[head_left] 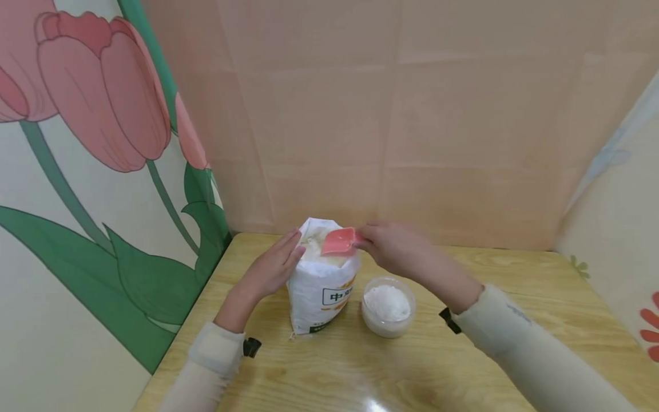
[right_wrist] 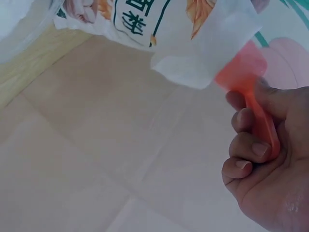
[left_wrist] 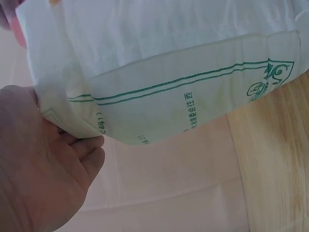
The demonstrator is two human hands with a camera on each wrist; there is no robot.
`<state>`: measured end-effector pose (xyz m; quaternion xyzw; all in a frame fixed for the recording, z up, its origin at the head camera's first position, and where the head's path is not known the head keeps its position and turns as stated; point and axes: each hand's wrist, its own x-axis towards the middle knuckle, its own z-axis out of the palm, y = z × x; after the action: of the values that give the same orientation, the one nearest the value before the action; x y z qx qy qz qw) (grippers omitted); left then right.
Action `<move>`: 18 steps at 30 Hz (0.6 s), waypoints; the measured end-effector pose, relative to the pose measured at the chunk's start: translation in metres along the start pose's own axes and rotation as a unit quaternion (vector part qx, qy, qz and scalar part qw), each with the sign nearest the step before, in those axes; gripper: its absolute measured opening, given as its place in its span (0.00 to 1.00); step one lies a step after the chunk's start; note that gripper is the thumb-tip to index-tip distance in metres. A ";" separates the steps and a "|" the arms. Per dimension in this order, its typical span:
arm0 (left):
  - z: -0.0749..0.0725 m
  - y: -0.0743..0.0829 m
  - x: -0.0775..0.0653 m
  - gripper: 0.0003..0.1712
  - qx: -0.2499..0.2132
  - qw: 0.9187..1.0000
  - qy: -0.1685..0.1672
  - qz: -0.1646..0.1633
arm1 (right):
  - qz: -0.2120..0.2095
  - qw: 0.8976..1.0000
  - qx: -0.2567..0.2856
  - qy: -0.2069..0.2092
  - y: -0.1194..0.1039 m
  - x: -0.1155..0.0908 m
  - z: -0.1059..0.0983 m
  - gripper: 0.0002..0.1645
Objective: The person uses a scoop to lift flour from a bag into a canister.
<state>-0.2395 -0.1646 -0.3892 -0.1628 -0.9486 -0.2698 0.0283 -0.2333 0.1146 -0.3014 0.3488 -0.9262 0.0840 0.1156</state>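
Note:
A white flour bag (head_left: 321, 292) stands upright with its top open and pale flour (head_left: 313, 247) inside. My left hand (head_left: 273, 266) holds the bag's left side near the rim; in the left wrist view, the bag's edge lies between thumb and bent fingers (left_wrist: 91, 157). My right hand (head_left: 393, 246) grips the handle of a pink scoop (head_left: 338, 241), whose blade is over the bag's mouth. In the right wrist view, the fingers wrap round the scoop's handle (right_wrist: 263, 125), while the bag's rim partly hides the blade. Flour on the blade is too unclear to tell.
Right of the bag, a clear round bowl (head_left: 387, 329) holds a heaped mound of white flour (head_left: 387, 303). Both stand on a wooden table (head_left: 319, 377). A pinkish covering (head_left: 412, 126) hangs behind the table, and a tulip-painted wall (head_left: 92, 189) borders the left.

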 end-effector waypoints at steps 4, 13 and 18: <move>-0.001 -0.001 0.000 0.37 0.001 1.000 0.000 -0.010 | -0.002 0.997 -0.060 -0.053 -0.013 0.025 0.010 0.11; 0.001 -0.001 0.002 0.37 -0.009 1.000 -0.003 -0.014 | 0.026 0.983 -0.129 -0.130 -0.022 0.069 0.042 0.02; 0.002 0.000 0.005 0.36 -0.009 1.000 0.001 -0.014 | 0.017 0.980 -0.144 -0.136 -0.025 0.085 0.053 0.02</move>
<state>-0.2443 -0.1619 -0.3904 -0.1499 -0.9482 -0.2791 0.0242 -0.2868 0.0301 -0.3269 0.3212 -0.9414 -0.0963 0.0358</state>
